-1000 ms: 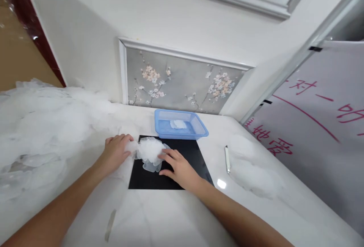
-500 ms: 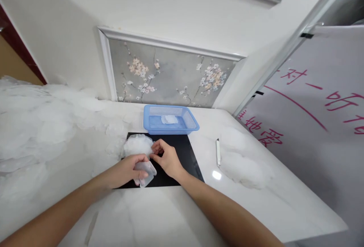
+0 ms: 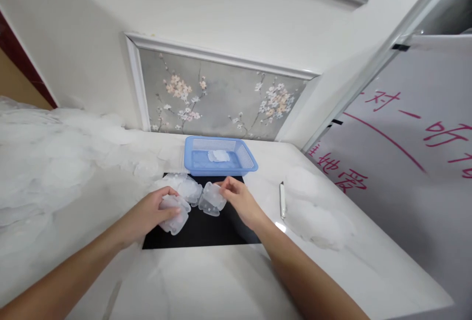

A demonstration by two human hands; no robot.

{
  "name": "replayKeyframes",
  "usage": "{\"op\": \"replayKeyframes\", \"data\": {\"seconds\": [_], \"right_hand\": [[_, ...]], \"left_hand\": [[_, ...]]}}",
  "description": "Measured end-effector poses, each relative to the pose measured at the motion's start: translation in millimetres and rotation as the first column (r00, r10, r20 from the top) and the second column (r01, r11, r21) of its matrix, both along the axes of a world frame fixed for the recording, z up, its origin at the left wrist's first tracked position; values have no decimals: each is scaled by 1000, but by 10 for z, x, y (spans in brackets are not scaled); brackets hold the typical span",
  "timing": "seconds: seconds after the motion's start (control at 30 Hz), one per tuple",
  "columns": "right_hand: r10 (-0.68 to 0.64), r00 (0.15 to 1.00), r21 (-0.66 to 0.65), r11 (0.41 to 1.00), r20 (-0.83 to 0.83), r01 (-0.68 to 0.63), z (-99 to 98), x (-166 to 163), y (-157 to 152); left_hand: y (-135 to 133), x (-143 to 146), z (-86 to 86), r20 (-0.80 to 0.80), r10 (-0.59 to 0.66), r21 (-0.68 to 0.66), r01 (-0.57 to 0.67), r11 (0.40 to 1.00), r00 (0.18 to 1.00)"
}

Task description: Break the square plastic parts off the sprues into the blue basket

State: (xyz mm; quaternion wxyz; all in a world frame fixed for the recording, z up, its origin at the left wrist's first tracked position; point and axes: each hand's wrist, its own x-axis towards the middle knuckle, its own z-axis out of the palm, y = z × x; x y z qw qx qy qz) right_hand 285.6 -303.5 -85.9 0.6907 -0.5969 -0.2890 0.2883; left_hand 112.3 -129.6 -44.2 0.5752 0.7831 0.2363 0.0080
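Observation:
My left hand (image 3: 160,212) is closed around a few stacked translucent plastic pieces (image 3: 173,217), flat with rounded corners and small dots. Between the thumb and fingers of my right hand (image 3: 238,199) is another translucent plastic piece (image 3: 213,199), held up above the black mat (image 3: 199,234). More such pieces (image 3: 184,188) lie in a loose heap at the mat's far left part, just beyond my left hand. Behind the mat stands a blue basket (image 3: 191,167) with some whitish pieces (image 3: 219,156) on its floor.
A large mound of translucent pieces (image 3: 51,162) covers the left of the marble-patterned table (image 3: 177,280). On the right lie a white-handled cutter-like tool (image 3: 282,201) and another spread of whitish pieces (image 3: 317,221). A whiteboard (image 3: 398,182) with red writing stands beyond the right edge.
My right hand has moved right, away from the heap, and now holds a piece up. My left hand has shifted slightly left with its pieces turned flatter toward view.

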Motion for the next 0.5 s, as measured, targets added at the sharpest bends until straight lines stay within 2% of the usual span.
{"op": "replayKeyframes", "data": {"seconds": [0.1,0.2,0.33,0.5], "right_hand": [[151,937,48,989,-315,-143,-46,-92,-4],[217,858,37,973,-466,-226,-102,-98,-71],[259,851,37,961,-457,-273,-81,-6,-206],[263,872,58,963,-414,-263,-30,95,-297]], "left_hand": [[-131,91,-27,52,-19,-111,25,994,998],[-180,136,-123,69,23,-219,-7,976,997],[-154,115,-203,73,69,-401,-34,915,995],[-137,105,-154,114,93,-590,-8,808,989]]}}
